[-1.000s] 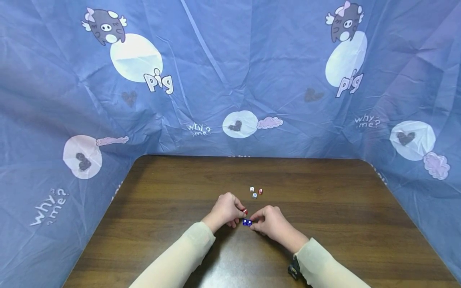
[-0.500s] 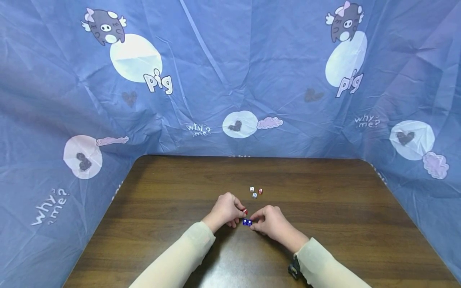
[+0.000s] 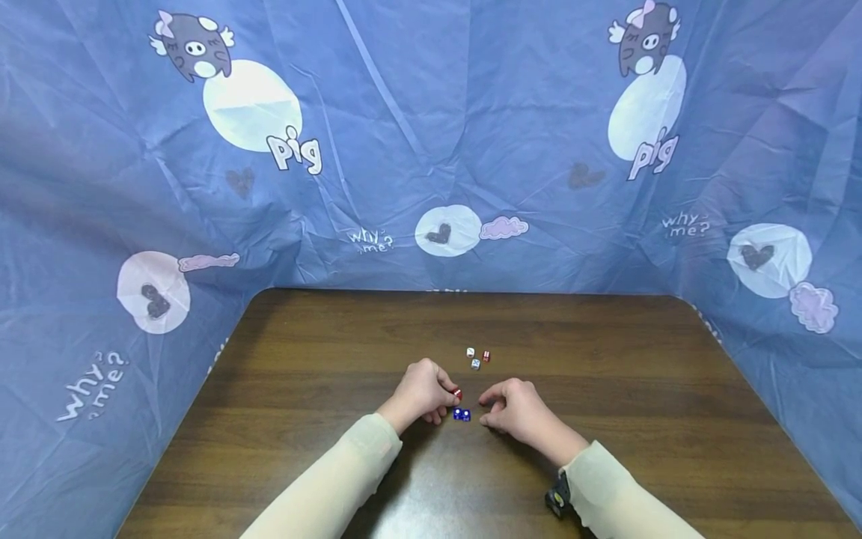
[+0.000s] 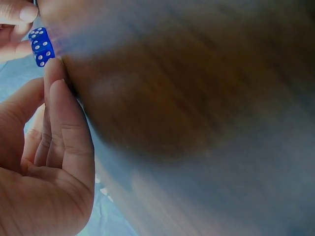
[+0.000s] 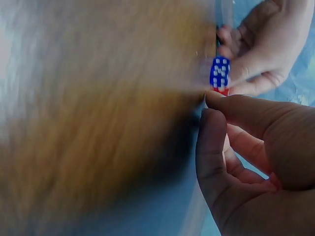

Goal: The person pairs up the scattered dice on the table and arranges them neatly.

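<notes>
My left hand (image 3: 426, 393) pinches a red die (image 3: 458, 394) between thumb and forefinger, just behind a pair of blue dice. Those two dice, the left blue die (image 3: 457, 413) and the right blue die (image 3: 466, 415), sit side by side on the table with white pips on top. To their right is my right hand (image 3: 517, 410), thumb and forefinger parted, holding nothing. In the right wrist view a sliver of the red die (image 5: 223, 92) shows below a blue die (image 5: 220, 73). The left wrist view shows the blue dice (image 4: 42, 46) beyond my left fingertips.
Farther back on the wooden table (image 3: 323, 337) lie two white dice, one white die (image 3: 471, 352) behind another white die (image 3: 475, 364), with a second red die (image 3: 486, 356) at their right. A blue printed cloth (image 3: 377, 150) hangs around the table's back and sides.
My right hand has let go of the right blue die and drawn back to the right, its fingers parting. The left hand still holds the red die in place.
</notes>
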Tool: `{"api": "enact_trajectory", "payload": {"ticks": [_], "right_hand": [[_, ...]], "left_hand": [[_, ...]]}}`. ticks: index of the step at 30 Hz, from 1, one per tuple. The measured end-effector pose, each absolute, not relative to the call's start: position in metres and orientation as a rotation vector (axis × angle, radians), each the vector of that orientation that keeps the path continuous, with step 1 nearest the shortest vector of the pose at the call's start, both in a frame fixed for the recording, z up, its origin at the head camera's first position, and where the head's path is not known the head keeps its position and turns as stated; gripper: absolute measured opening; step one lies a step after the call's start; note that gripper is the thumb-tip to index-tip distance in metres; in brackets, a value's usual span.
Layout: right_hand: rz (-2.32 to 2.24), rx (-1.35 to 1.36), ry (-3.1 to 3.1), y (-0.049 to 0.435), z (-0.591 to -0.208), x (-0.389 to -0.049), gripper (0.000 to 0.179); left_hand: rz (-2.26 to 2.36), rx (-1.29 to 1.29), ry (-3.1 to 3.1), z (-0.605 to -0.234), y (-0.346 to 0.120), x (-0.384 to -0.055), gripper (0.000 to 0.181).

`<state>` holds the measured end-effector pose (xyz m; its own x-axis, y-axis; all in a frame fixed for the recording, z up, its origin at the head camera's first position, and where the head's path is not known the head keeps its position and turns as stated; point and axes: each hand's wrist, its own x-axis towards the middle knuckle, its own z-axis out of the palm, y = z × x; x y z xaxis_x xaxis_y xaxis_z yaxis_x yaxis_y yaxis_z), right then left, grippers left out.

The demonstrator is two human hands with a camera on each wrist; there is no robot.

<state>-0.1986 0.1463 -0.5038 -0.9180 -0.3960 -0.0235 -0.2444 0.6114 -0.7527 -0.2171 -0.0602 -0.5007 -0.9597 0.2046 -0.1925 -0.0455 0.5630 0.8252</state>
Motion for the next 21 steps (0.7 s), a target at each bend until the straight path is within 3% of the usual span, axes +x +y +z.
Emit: {"api": "enact_trajectory", "payload": {"ticks": [21], "right_hand": [[-1.322, -0.181, 2.728, 0.170, -0.496, -0.241, 0.036]], "left_hand": [[1.349, 0.136, 2.530, -0.499, -0.060, -0.218, 0.008]]}}
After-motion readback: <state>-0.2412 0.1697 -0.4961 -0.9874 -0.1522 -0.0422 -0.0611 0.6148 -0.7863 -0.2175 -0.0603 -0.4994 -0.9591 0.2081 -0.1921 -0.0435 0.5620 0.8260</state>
